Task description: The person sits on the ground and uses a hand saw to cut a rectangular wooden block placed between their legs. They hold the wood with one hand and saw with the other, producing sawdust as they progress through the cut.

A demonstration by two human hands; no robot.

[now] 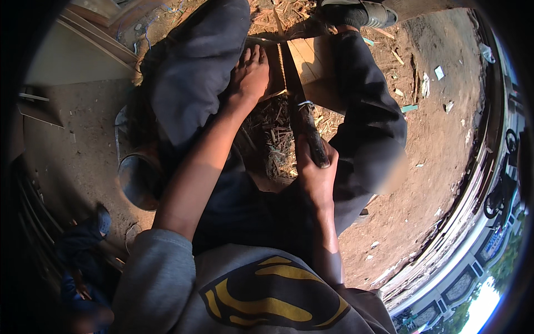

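While the left hand lies flat on the wood block, fingers spread and closing on nothing, the right hand is clamped tight round the dark handle of the blade. From that fist the blade runs up and slightly left, its edge set on the block just right of the left hand's fingers.

The main risk, as I judge it, is that closeness: if the blade skids or the wood splits unevenly, the edge could jump toward the pressing fingers. The block sits between the knees, with one dark trouser leg just left of the left hand and the other just right of the blade, so a glancing stroke could also meet a leg. Loose chips lie under the blade, between the two hands, and may let the block shift.

Well left of both hands stands a metal pot on the bare ground. Above the blade's far end is a shoe. Right of the right hand the dirt is scattered with small scraps.
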